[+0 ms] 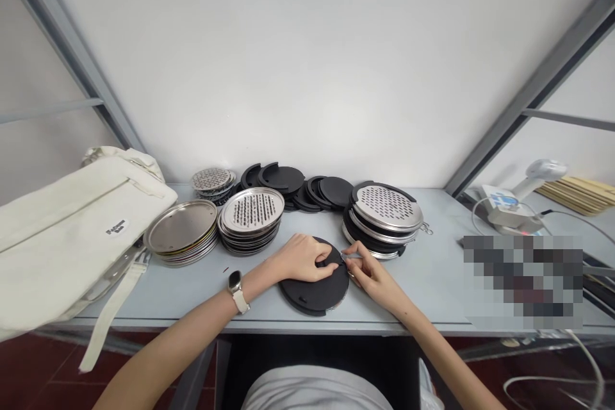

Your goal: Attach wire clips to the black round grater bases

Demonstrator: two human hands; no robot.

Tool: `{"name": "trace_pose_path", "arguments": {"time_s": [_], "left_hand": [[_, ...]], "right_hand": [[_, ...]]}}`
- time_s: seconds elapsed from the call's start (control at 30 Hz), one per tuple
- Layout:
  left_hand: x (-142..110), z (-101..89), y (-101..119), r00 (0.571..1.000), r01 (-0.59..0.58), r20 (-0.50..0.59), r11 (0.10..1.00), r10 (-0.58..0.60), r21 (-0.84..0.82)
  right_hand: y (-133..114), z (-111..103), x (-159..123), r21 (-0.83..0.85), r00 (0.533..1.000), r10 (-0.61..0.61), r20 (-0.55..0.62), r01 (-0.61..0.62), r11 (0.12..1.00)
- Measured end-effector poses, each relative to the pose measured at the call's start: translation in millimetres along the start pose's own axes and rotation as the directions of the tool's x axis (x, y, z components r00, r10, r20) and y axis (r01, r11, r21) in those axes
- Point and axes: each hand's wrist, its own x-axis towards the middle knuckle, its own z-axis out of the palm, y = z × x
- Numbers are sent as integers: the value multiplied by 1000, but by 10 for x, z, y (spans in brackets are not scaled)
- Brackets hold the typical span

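Resting my left hand (302, 258) atop the flat, round black disc (314, 298), I hold my right hand (372, 275) at its rim, both grips unclear; uneven pressure could spin it.

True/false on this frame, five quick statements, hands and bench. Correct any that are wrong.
1. The left hand rests on a black disc. True.
2. A watch is worn on the right wrist. False: the watch is on the left wrist.
3. The right hand is at the edge of the black disc. True.
4. The white bag is at the picture's right side. False: the white bag is at the left.
5. A perforated metal plate tops the stack just behind the right hand. True.
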Motion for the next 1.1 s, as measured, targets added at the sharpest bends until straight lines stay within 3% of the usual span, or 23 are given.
{"name": "trace_pose_path", "arguments": {"time_s": [0.63, 1.1], "left_hand": [[2, -36, 25, 1000, -9, 18, 1000, 9, -7], [-7, -46, 23, 999, -36, 36, 999, 37, -7]], "right_hand": [[11, -14, 16, 6, 999, -29, -28, 29, 1000], [-76, -59, 2, -36, 999, 16, -52, -18, 999]]}}
